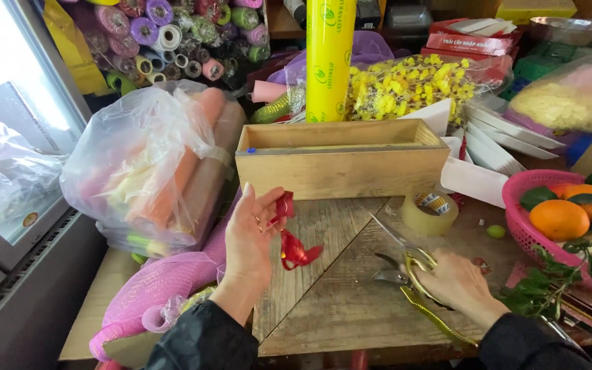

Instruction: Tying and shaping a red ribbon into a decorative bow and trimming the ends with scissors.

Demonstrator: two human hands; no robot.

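the red ribbon [289, 236] hangs pinched between thumb and fingers of the left hand [251, 236], above the wooden board [337, 288], already curled and looped but loose at its ends. the right hand [457, 281] rests closed on the gold scissors [405, 264], blades open, well apart from the ribbon; no cut is under way. a tape roll [429, 212] and wooden box [340, 161] stand behind.

A short, shiny red ribbon [289, 236] dangled crumpled from pinched fingertips above the wooden tabletop. Gold-handled scissors [405, 264] lay flat on the boards, silver blades slightly parted, pointing away.
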